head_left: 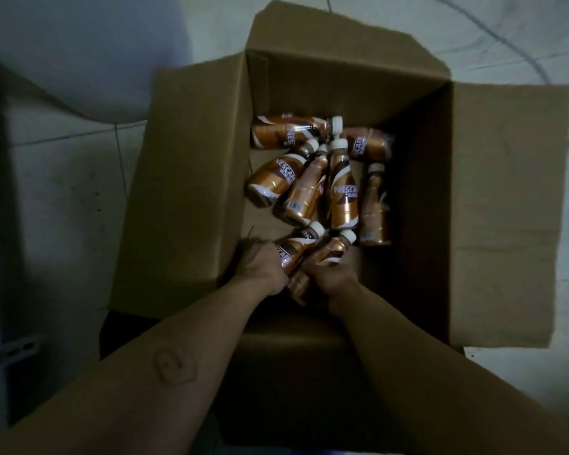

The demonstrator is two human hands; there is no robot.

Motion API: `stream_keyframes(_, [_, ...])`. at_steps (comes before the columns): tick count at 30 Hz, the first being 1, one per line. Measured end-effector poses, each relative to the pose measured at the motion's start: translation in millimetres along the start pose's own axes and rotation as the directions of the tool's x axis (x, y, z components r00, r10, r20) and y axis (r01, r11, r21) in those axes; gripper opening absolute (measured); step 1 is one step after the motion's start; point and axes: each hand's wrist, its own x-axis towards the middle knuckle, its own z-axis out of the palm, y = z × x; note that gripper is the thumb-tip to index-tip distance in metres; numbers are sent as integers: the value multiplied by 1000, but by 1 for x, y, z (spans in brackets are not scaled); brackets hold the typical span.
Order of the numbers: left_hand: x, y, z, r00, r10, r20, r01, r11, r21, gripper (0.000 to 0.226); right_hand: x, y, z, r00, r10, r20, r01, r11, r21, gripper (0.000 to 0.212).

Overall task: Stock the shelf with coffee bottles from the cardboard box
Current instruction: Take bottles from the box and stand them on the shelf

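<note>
An open cardboard box [418,198] stands on the floor below me, its flaps folded outward. Several brown-and-gold coffee bottles [342,188] with white caps lie loose on its bottom. Both of my arms reach down into the near side of the box. My left hand [262,269] is closed around one coffee bottle [293,249], whose cap points away from me. My right hand [337,284] is closed around a second coffee bottle [330,251] right beside the first. The two held bottles touch each other. No shelf is in view.
Pale tiled floor [63,178] surrounds the box. The left flap [191,178] slopes outward and the right flap [513,218] lies nearly flat. A dark metal bracket [10,353] shows at the left edge. The light is dim.
</note>
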Motion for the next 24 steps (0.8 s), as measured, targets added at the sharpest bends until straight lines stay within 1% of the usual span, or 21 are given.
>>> stream_keyframes(2, [-16,5,-4,999,-31,40,34,996,-88,64,-16,0,-11,1000,-7,-28,7,1000,-5,21])
stream_keyframes(3, [-27,10,-11,999,-18,40,23,990,-139,62,-29,-2,-20,998,-39,-39,39,999,-12,23])
stream_keyframes(5, [-43,19,-24,999,19,43,-9,977,-215,59,-48,-5,-29,991,-129,-37,126,990,-57,35])
stream_keyframes(6, [-58,25,-39,999,51,15,-46,968,-247,58,-69,-12,-36,980,-200,-21,198,977,-77,41])
stream_keyframes(8, [-95,38,-76,989,135,-64,-148,945,-291,61,-118,-30,-49,942,-334,28,335,940,-61,49])
stream_keyframes(10, [-142,49,-120,954,245,-171,-289,901,-325,61,-176,-56,-58,871,-486,71,490,870,-55,51])
stream_keyframes(11, [-167,52,-143,931,282,-231,-350,869,-350,58,-207,-68,-61,821,-563,90,569,819,-68,52])
stream_keyframes(13, [-223,54,-186,876,321,-359,-454,800,-393,53,-271,-89,-65,698,-707,115,716,692,-90,53])
stream_keyframes(14, [-251,54,-205,842,326,-431,-501,769,-397,52,-305,-98,-64,622,-773,125,783,613,-104,53])
stream_keyframes(16, [-306,47,-237,760,326,-562,-590,709,-386,58,-372,-109,-60,471,-866,165,882,460,-102,52])
stream_keyframes(18, [-359,34,-264,662,310,-682,-667,658,-349,59,-434,-114,-54,328,-920,215,945,320,-71,51])
stream_keyframes(20, [-412,17,-289,561,289,-776,-721,632,-286,52,-492,-114,-45,186,-942,279,982,186,-26,54])
stream_keyframes(22, [-464,0,-313,463,265,-846,-753,621,-218,51,-545,-113,-33,61,-940,336,996,77,35,59])
stream_keyframes(24, [-512,-17,-338,385,237,-892,-763,625,-163,52,-590,-116,-18,-59,-924,378,995,-25,95,59])
